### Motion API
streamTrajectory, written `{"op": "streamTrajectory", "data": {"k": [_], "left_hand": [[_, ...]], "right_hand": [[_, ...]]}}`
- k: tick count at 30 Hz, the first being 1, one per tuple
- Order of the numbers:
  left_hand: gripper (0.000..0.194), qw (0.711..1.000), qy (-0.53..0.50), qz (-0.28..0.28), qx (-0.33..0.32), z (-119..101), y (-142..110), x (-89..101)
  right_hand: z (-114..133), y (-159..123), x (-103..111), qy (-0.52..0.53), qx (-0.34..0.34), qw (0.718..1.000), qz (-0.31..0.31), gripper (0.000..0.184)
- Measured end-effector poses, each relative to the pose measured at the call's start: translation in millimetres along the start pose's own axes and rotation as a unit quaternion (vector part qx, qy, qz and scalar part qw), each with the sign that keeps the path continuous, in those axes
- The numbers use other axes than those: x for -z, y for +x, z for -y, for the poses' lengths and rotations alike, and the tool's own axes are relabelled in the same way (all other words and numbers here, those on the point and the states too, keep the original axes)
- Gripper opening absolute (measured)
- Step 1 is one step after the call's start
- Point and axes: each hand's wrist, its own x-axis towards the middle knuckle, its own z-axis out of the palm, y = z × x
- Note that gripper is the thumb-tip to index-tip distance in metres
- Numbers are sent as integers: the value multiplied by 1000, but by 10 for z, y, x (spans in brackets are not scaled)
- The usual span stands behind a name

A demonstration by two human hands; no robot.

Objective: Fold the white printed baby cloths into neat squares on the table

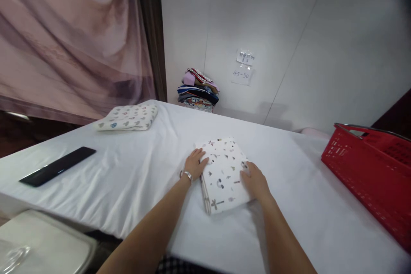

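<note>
A folded white cloth point(224, 175) printed with small palm trees, rainbows and other shapes lies on the white-covered table in front of me. My left hand point(195, 163), with a bracelet at the wrist, rests on its left edge, fingers stretched out and thumb apart. On the opposite edge, my right hand point(257, 182) touches the cloth with fingers and thumb spread. Part of the right fingers is hard to make out. Layered folds show along the cloth's near left side. Farther off to the left lies a second folded cloth point(130, 117), white with a small coloured print.
A long black flat object point(59, 165) lies on the table point(141, 180) at left. A red plastic basket point(369, 167) stands at right. Stacked folded fabrics point(198, 92) rise behind the far edge, beside a wall with paper signs point(242, 74). A pink curtain point(73, 38) hangs at left.
</note>
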Motion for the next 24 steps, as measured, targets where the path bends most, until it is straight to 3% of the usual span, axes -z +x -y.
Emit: {"op": "streamTrajectory", "data": {"k": [8, 13, 18, 24], "left_hand": [[34, 999, -40, -7, 12, -49, -12, 36], [31, 999, -33, -7, 9, -44, -10, 23], [32, 1000, -16, 3, 3, -51, -30, 23], [29, 997, 8, 23, -67, -166, -93, 68]], "right_hand": [[-221, 74, 110, 12, -104, 991, 81, 66], [-337, 41, 85, 57, -135, 984, 99, 72], [-458, 50, 68, 84, -94, 988, 89, 72], [-666, 580, 475, -11, -37, 999, 37, 61]]}}
